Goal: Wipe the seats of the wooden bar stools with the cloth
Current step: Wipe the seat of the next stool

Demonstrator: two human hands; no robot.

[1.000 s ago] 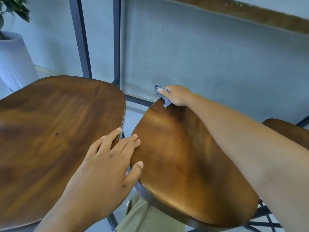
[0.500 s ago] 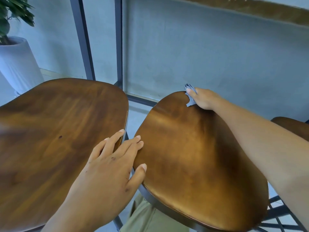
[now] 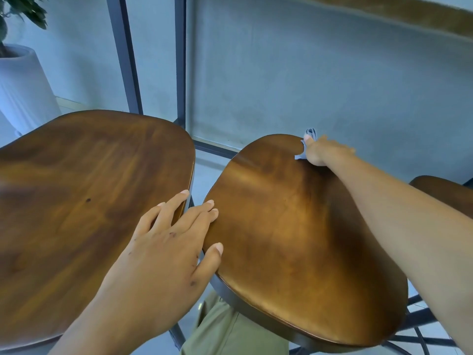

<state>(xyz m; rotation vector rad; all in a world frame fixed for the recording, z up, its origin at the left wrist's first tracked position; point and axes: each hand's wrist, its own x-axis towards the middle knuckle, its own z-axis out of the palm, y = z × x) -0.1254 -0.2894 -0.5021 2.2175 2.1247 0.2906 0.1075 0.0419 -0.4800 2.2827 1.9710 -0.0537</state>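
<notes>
The right hand (image 3: 325, 152) is reaching across the middle stool seat (image 3: 289, 239) and is lying closed on a small blue-grey cloth (image 3: 305, 147) at the seat's far edge, the cloth bunched under the fingers with one corner sticking up past the thumb and another showing on the wood beside it. The left hand (image 3: 169, 247) is lying open and flat, fingers spread, bridging the gap between the two seats: its outer fingers are resting on the near right edge of the left stool seat (image 3: 84, 190), while the forefinger and thumb are touching the left rim of the middle seat. It is holding nothing. A third stool seat (image 3: 445, 193) is showing only partly behind the right forearm. The one container in view is a white planter (image 3: 23, 88) standing at the far left by the wall; it is holding a plant (image 3: 23, 8) with dark green leaves, and whether soil is filling it cannot be told. Dark metal frame posts (image 3: 180, 60) are standing upright behind the seats against the grey wall (image 3: 307, 73).
</notes>
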